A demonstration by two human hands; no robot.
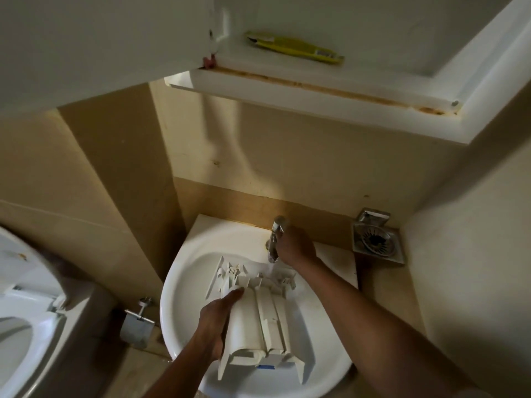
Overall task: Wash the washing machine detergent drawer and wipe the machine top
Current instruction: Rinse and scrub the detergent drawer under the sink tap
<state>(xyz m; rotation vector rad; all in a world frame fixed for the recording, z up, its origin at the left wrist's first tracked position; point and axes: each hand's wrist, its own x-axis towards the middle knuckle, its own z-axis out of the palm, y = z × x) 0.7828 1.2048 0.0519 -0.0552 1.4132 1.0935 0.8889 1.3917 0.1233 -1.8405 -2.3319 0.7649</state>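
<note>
The white detergent drawer (267,317) lies underside up in the round white sink (189,311), its far end under the spout. My left hand (217,320) grips the drawer's left side. My right hand (296,245) is closed around the chrome tap (276,228) at the back of the basin. A thin stream of water falls from the spout onto the drawer's far end. The washing machine is out of view.
A toilet (26,311) with its seat down stands at the left. A metal paper holder (136,326) hangs on the wall between toilet and sink. A chrome soap dish (376,239) sits right of the tap. An open cabinet overhead holds a yellow packet (296,48).
</note>
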